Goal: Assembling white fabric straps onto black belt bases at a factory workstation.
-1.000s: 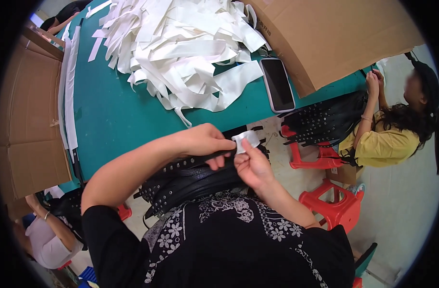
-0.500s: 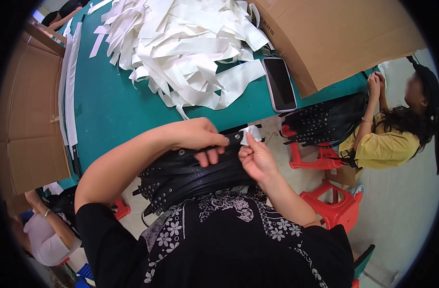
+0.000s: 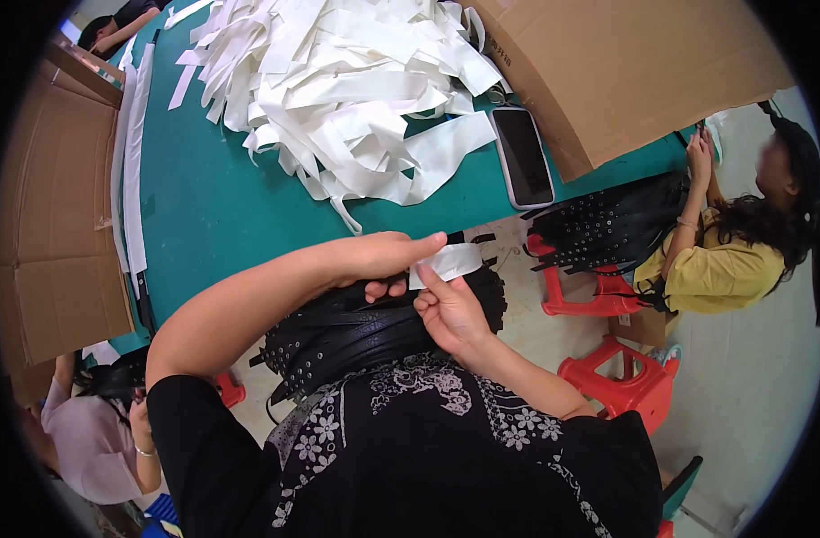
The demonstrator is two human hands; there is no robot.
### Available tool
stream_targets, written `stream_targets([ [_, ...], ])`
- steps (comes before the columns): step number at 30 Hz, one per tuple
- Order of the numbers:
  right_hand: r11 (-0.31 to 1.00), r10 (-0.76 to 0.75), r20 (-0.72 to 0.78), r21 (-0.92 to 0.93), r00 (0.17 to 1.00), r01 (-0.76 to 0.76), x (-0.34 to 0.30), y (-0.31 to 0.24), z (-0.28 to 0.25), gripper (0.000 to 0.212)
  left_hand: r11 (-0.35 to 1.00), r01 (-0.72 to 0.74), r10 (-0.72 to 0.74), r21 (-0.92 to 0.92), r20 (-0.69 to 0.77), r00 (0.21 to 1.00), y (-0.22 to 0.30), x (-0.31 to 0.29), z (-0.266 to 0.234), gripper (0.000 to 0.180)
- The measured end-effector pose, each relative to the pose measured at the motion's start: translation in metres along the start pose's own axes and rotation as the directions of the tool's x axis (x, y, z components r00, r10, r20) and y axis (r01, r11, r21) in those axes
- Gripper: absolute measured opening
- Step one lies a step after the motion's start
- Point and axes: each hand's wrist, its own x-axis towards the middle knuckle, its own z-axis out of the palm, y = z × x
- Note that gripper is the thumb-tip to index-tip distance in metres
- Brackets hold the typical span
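Note:
A bundle of black belts with metal eyelets lies across my lap, below the table edge. My left hand is above the bundle, its fingers curled round a black belt that they mostly hide, with the thumb stretched out to the right. A short white strip lies over the belt's end beside that thumb. My right hand pinches the strip's lower left part, thumb on top and the other fingers curled in.
White strips are heaped on the green table. A phone lies beside a large cardboard box; another carton stands left. Red stools are at right. Co-workers sit on both sides, one in a yellow top.
My right hand has moved left, toward my left hand. The white strip, crumpled at the fingertips before, now lies spread out flat. My left thumb has stretched out along it.

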Motion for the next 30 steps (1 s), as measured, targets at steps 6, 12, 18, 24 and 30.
stream_targets([
  [6, 0.913, 0.054, -0.056, 0.408, 0.997, -0.027, -0.006, -0.015, 0.000, 0.023, 0.967, -0.151, 0.175, 0.206, -0.106, 0.979, -0.010, -0.018, 0.007, 0.035],
  [12, 0.775, -0.268, -0.074, 0.576, 0.961, 0.260, 0.032, -0.073, -0.154, 0.027, 0.977, -0.167, 0.195, 0.129, -0.251, 0.948, -0.056, -0.116, -0.022, 0.032],
  [18, 0.788, -0.610, -0.191, -0.041, 0.769, 0.614, -0.002, -0.094, -0.059, 0.030, 0.998, -0.051, 0.063, 0.038, -0.668, 0.742, -0.203, -0.232, -0.032, 0.021],
  [24, 0.729, -0.540, 0.429, -0.193, 0.724, 0.657, 0.068, -0.078, 0.164, 0.041, 0.906, -0.350, -0.069, -0.238, -0.899, 0.432, -0.341, -0.273, 0.017, 0.014],
  [30, 0.549, -0.293, 0.789, -0.324, 0.540, 0.771, 0.209, -0.095, 0.437, 0.039, 0.845, -0.534, -0.058, -0.008, -0.995, -0.078, -0.312, -0.246, -0.048, 0.018],
])
